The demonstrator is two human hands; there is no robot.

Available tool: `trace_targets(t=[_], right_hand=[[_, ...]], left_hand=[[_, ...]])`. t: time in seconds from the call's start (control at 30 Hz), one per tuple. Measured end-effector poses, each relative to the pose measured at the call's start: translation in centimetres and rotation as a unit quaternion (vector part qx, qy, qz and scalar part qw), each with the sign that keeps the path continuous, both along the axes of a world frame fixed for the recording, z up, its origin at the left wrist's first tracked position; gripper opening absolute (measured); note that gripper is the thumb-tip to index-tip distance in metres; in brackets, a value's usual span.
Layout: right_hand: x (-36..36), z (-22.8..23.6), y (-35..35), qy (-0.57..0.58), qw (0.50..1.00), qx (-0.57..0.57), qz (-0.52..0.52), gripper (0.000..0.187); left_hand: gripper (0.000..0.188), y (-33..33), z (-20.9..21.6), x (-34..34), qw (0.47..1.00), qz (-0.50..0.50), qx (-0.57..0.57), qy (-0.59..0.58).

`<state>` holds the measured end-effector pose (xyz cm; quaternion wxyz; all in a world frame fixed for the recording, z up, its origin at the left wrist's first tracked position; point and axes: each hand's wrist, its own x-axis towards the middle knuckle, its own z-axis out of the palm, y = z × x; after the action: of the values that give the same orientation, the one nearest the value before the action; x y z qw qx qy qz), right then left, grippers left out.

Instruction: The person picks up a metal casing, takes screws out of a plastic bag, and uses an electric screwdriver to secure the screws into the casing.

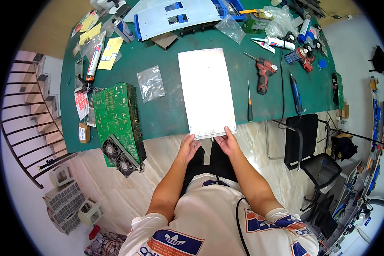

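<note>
A flat, pale metal panel lies over the front edge of the green table, its near end jutting a little past it. My left hand grips the panel's near left corner, thumb at the edge and fingers partly hidden underneath. At the near right corner, my right hand has its thumb on top and its fingers below the rim. Right of the panel lies a thin screwdriver with an orange and dark handle. A clear plastic bag rests to its left.
A green circuit board with black fans overhangs the table's front left. Rightward lie a red cordless driver and a blue corded tool. A large blue-edged panel stands at the back. A black chair is at right.
</note>
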<state>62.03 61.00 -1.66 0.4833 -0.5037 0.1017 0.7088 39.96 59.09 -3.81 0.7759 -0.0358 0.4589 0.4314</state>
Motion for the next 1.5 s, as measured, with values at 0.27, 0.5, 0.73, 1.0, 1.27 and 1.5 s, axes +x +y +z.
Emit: trace_targets(t=[0.27, 0.5, 0.73, 1.0, 1.27, 1.5], right_hand=[[-1.1, 0.2, -0.9, 0.019, 1.000, 0.010, 0.005, 0.057], [1.3, 0.6, -1.2, 0.091, 0.995, 0.030, 0.019, 0.075], [5.4, 3.5, 0.6, 0.126, 0.990, 0.028, 0.064, 0.085], [8.9, 3.2, 2.6, 0.232, 0.970, 0.016, 0.069, 0.066], [10.7, 2.5, 3.1, 0.266, 0.960, -0.061, 0.060, 0.051], [10.0, 0.4, 3.3, 0.304, 0.947, 0.049, 0.089, 0.057]], left_hand=[[0.040, -0.9, 1.4, -1.0, 0.999, 0.006, -0.003, 0.040], [0.039, -1.8, 7.5, 0.9, 0.987, -0.032, 0.078, 0.134], [0.034, -1.1, 13.0, 5.1, 0.953, -0.123, 0.183, 0.208], [0.031, 1.1, 15.8, 10.6, 0.831, -0.231, 0.257, 0.435], [0.038, 2.8, 19.3, 17.7, 0.717, -0.226, 0.314, 0.580], [0.036, 3.4, 19.9, 17.0, 0.736, -0.249, 0.268, 0.570]])
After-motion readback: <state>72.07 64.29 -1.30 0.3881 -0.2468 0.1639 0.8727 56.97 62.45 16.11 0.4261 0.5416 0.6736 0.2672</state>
